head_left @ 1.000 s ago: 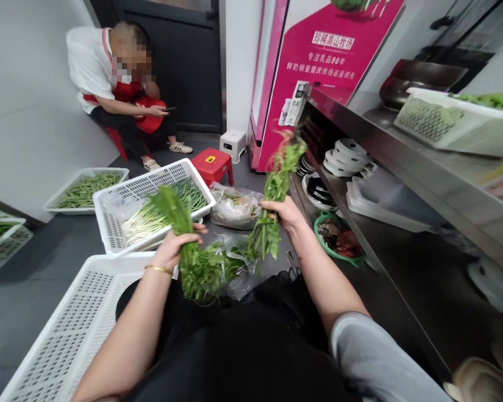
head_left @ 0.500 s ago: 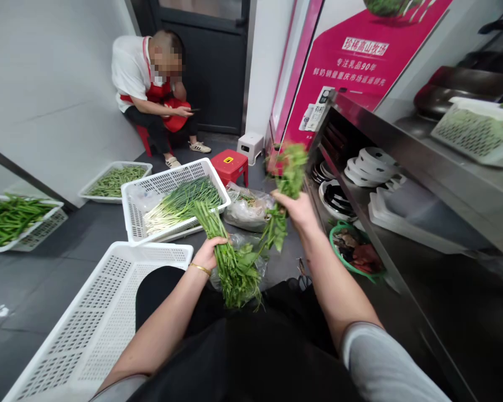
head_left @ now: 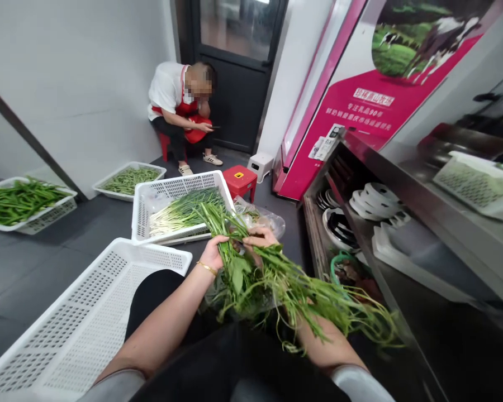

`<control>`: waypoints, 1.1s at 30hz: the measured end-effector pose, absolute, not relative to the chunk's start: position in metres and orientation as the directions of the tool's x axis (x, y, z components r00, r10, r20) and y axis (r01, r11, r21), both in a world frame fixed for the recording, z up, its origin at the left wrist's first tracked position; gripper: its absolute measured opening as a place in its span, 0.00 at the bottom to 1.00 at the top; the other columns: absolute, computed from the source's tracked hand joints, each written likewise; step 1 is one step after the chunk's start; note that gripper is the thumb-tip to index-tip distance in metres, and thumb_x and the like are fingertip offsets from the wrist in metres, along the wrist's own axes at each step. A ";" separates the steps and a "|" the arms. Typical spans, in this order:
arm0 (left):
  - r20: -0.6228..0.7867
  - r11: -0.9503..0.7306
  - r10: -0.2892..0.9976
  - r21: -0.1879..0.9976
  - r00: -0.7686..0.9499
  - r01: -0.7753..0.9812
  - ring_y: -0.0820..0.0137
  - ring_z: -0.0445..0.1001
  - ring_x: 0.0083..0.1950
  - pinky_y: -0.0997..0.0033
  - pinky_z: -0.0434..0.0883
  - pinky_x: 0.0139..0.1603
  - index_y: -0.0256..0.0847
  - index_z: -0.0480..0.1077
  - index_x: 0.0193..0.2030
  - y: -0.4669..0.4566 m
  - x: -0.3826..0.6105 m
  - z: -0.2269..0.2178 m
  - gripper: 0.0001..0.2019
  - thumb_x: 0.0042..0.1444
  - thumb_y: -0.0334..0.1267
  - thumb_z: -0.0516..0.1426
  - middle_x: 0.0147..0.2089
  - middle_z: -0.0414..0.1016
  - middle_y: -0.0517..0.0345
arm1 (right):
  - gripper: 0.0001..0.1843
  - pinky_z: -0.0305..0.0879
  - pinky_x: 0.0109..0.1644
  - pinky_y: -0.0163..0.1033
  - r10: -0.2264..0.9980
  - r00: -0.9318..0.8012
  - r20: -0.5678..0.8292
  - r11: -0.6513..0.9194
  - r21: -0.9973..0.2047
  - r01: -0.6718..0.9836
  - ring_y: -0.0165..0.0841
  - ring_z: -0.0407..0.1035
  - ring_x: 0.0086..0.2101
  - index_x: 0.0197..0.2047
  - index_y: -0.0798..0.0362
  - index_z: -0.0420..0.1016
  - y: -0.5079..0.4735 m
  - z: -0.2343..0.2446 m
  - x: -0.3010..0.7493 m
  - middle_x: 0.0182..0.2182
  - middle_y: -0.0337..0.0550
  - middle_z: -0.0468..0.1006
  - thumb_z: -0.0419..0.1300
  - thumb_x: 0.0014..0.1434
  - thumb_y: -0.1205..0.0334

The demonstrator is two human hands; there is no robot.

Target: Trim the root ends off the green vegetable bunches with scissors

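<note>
My left hand (head_left: pixel 213 253), with a gold bracelet at its wrist, is closed round a bunch of leafy green stalks (head_left: pixel 237 272). The cut ends point up and away, and the leaves hang over my lap. Close beside it, my right hand (head_left: pixel 261 238) is closed on a second bunch of long leafy greens (head_left: pixel 318 293), which spreads across my right forearm with thin, trailing ends. The two bunches meet between my hands, and leaves partly hide the right fingers. A clear plastic bag (head_left: pixel 272 220) with plant bits lies just beyond.
A white basket (head_left: pixel 140 215) holds scallions; a long white basket (head_left: pixel 88 301) stands at my left. Farther left are trays of green vegetables (head_left: pixel 23 201) and beans (head_left: pixel 129 178). A person (head_left: pixel 180 111) sits by the door near a red stool (head_left: pixel 240 180). Metal shelving (head_left: pixel 377 167) borders my right.
My right hand has come left and in towards my left hand, and its bunch has swung from upright to trailing rightward. The camera view has tilted up slightly.
</note>
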State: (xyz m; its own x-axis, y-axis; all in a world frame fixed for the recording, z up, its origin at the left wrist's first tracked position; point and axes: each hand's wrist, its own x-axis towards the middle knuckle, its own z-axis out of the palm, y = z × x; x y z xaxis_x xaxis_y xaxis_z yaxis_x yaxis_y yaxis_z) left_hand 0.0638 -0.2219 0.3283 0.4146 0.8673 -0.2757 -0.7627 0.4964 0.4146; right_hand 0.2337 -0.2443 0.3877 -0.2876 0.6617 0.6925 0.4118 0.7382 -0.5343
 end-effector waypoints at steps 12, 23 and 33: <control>-0.128 0.372 0.925 0.499 0.358 -0.782 0.71 0.65 0.21 0.71 0.67 0.25 0.33 0.71 0.40 -0.221 0.033 0.317 0.15 0.41 0.27 0.55 0.19 0.64 0.60 | 0.11 0.70 0.49 0.44 0.201 -0.712 0.673 0.936 0.081 0.342 0.38 0.69 0.48 0.44 0.47 0.77 -0.249 0.421 0.252 0.43 0.49 0.76 0.58 0.59 0.68; 0.268 0.021 0.949 0.467 0.165 -0.884 0.75 0.57 0.20 0.74 0.64 0.23 0.41 0.63 0.24 -0.222 0.010 0.367 0.12 0.32 0.35 0.62 0.16 0.50 0.68 | 0.14 0.65 0.33 0.36 -0.030 -0.971 0.236 0.917 0.393 0.067 0.31 0.69 0.36 0.52 0.51 0.70 -0.255 0.410 0.250 0.47 0.49 0.75 0.50 0.65 0.65; 0.249 -0.386 0.918 0.385 -0.308 -0.839 0.76 0.64 0.21 0.76 0.70 0.24 0.44 0.68 0.24 -0.252 -0.112 0.356 0.08 0.45 0.44 0.60 0.18 0.64 0.65 | 0.14 0.71 0.46 0.41 0.481 -0.525 0.702 0.817 -0.143 0.558 0.36 0.72 0.45 0.48 0.52 0.75 -0.243 0.399 0.331 0.44 0.51 0.76 0.52 0.64 0.62</control>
State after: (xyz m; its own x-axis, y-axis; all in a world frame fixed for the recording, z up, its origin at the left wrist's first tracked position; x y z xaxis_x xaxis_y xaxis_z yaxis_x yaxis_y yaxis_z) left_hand -0.1125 -0.2519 0.3558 -0.3082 0.9182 0.2487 -0.8386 -0.3856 0.3846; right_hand 0.3308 -0.2426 0.3985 -0.5248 0.4813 0.7021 0.5582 0.8173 -0.1430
